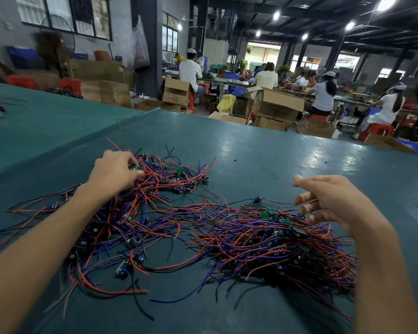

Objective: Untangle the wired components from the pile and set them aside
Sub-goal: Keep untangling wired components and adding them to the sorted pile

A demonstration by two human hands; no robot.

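Dim overhead lamps, wide-angle edge warp

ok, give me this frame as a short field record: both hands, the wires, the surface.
surface: glossy teal table
left heap: tangled pile of red, blue and black wires, loose, with small green circuit boards
right heap: denser bundle of the same wires, adjoining the pile
left hand: fingers curled into the pile's far end, pinching wires
right hand: above the bundle, fingers relaxed, holding nothing
background: brown cardboard boxes
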